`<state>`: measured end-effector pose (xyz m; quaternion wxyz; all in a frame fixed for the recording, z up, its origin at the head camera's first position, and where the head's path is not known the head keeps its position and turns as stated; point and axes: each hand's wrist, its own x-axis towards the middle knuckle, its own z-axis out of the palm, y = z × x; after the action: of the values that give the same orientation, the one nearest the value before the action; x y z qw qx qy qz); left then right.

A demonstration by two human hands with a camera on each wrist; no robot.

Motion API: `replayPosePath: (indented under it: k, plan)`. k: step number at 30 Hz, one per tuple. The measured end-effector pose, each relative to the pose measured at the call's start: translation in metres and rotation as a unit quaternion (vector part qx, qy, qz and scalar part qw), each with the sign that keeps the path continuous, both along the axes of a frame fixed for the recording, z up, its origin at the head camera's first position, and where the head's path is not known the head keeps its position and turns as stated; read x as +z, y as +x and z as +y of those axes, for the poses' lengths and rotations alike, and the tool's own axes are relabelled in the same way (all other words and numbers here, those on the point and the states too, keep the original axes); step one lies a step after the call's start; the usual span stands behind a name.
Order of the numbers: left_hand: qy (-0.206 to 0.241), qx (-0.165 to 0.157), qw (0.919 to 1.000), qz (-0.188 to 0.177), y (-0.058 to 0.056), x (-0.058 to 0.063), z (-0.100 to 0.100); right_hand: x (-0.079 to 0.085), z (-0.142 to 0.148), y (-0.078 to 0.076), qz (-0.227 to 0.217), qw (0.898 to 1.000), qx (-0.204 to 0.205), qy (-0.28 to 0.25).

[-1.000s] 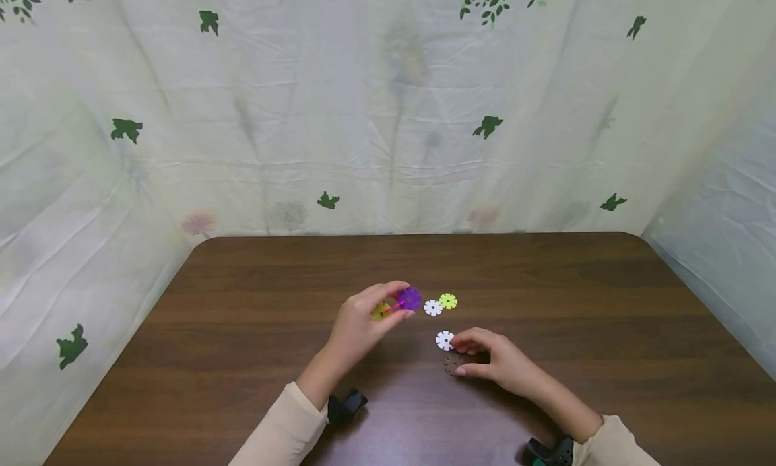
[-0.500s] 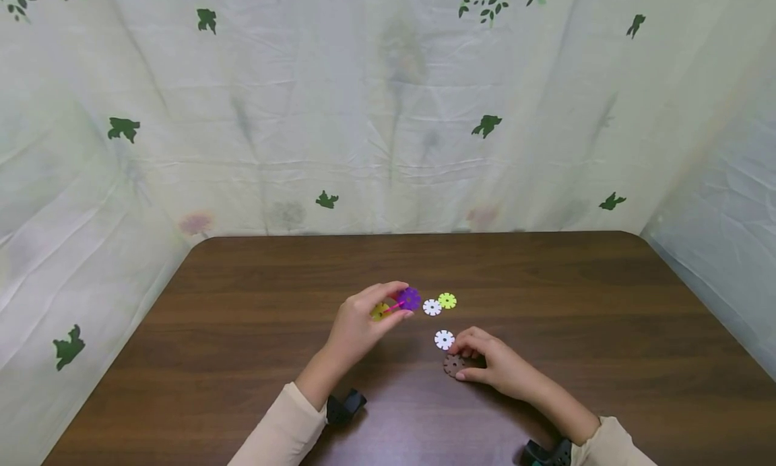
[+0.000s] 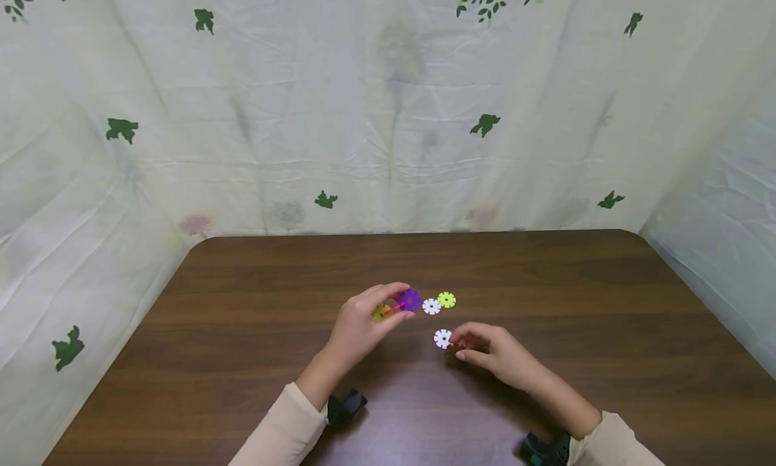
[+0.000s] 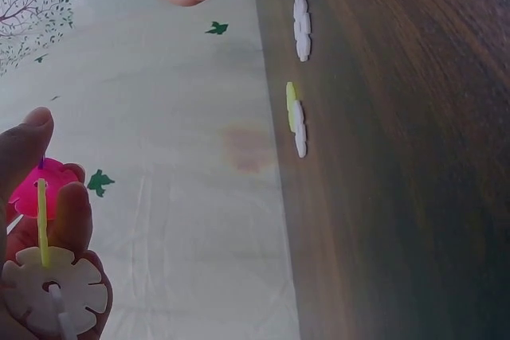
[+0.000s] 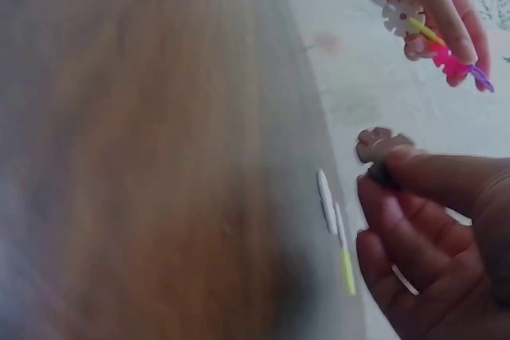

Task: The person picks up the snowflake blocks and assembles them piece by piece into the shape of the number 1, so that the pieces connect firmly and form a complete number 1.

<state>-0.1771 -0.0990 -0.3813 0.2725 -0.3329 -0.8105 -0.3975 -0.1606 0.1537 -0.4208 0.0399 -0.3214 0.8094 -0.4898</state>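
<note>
My left hand (image 3: 359,321) holds a chain of notched plastic discs that slot into one another. In the left wrist view a white disc (image 4: 54,288), a yellow disc (image 4: 44,224) seen edge-on and a pink disc (image 4: 54,185) follow one another. A purple disc (image 3: 410,300) forms the chain's right end, by the fingertips. My right hand (image 3: 508,359) pinches a brown notched disc (image 5: 382,146) between thumb and fingers, with a darker part (image 5: 384,174) below it. Close to these fingertips lies a white disc (image 3: 442,339), flat on the table.
Farther back on the brown wooden table (image 3: 254,358), another white disc (image 3: 431,307) lies against a yellow-green disc (image 3: 446,300). A pale cloth (image 3: 388,116) with green leaf prints hangs behind the table and at its sides.
My right hand has picked the brown disc up from the table, where it lay beneath the fingertips, and tilted it. My left hand keeps its place with the chain.
</note>
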Motion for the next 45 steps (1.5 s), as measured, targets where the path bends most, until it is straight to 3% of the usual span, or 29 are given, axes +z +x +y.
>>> replayPosePath:
  k: [7,14,22,28,36,45]
  plan:
    - [0.0,0.0,1.0,0.003,0.0,0.0,0.0,0.016,0.0,-0.005,-0.012,0.999,-0.034,-0.024]
    - [-0.007,0.006,0.9999,-0.004,0.0,-0.001,-0.001,0.035,-0.005,-0.009,0.006,0.997,-0.062,-0.048]
    - [-0.008,0.005,1.0,-0.002,0.0,0.0,0.0,0.067,-0.021,-0.006,0.026,0.994,-0.073,-0.081]
    - [-0.011,0.003,0.9999,-0.005,0.002,0.001,0.001,0.078,-0.029,-0.008,0.034,0.991,-0.075,-0.102]
    - [-0.018,-0.009,0.9998,0.002,0.003,0.001,0.003,0.077,-0.031,-0.01,0.046,0.988,-0.066,-0.128]
    - [-0.032,-0.017,0.9994,0.003,0.004,0.001,0.005,0.052,-0.029,-0.022,0.041,0.988,-0.055,-0.14]
